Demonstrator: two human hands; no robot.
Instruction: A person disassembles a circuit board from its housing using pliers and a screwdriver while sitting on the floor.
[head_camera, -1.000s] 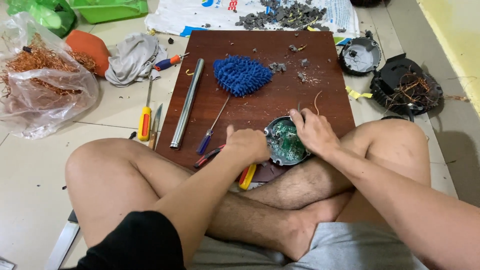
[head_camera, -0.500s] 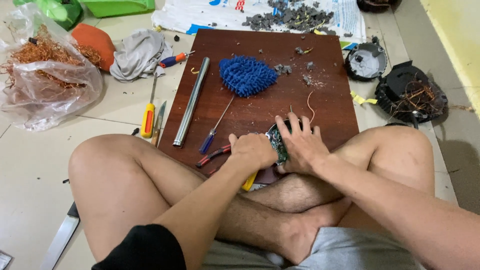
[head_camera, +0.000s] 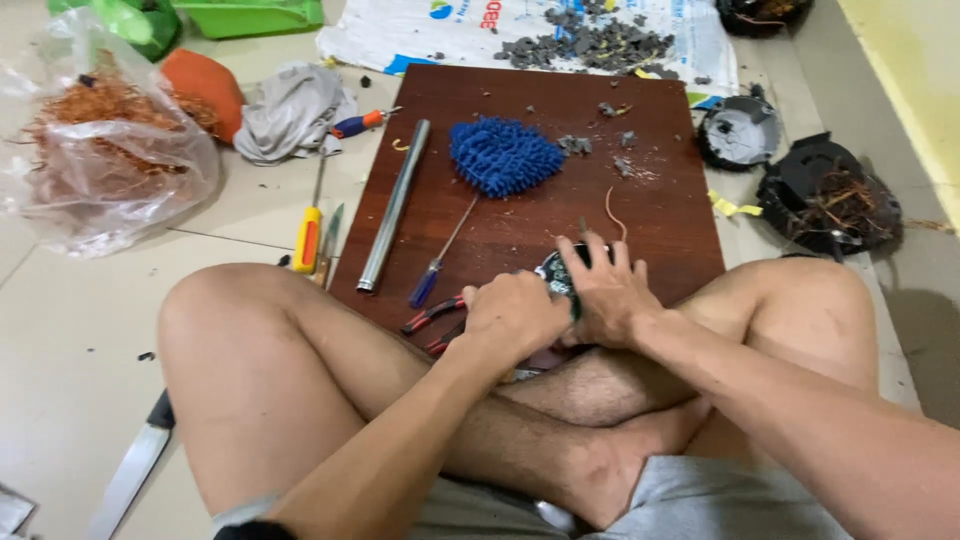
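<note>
Both hands on the round dark part at the near edge of the brown board. Left hand fisted against it, right hand fingers spread over it. Red-handled pliers just beside the left hand.

Head view, seated cross-legged at a dark wooden board. My left hand and right hand close together over a small round dark part at the board's near edge, mostly hidden beneath them. Red-handled pliers lie just left of my left hand. Farther up the board: a metal tube, a blue-handled screwdriver and a blue fluffy pad. A yellow-handled screwdriver lies on the floor.
</note>
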